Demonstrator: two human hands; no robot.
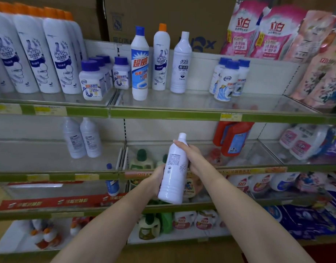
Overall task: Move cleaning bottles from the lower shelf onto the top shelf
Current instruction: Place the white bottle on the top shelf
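Note:
I hold a plain white cleaning bottle (174, 171) upright in front of the second shelf, its back label facing me. My left hand (157, 180) grips its lower body from the left. My right hand (189, 155) wraps its upper body from the right. Two more white bottles (81, 138) of the same kind stand on the lower shelf (55, 175) at the left. On the top shelf (182, 113) a matching white bottle (181, 63) stands beside a Mr Muscle bottle (161, 59) and a blue-capped bottle (139, 65).
The top shelf also carries a row of large Mr Muscle bottles (34, 54) at the left, small purple-capped jars (92, 81), blue-capped jars (228, 79) and pink detergent pouches (262, 33). Red detergent jugs (232, 138) stand on the lower shelf at the right.

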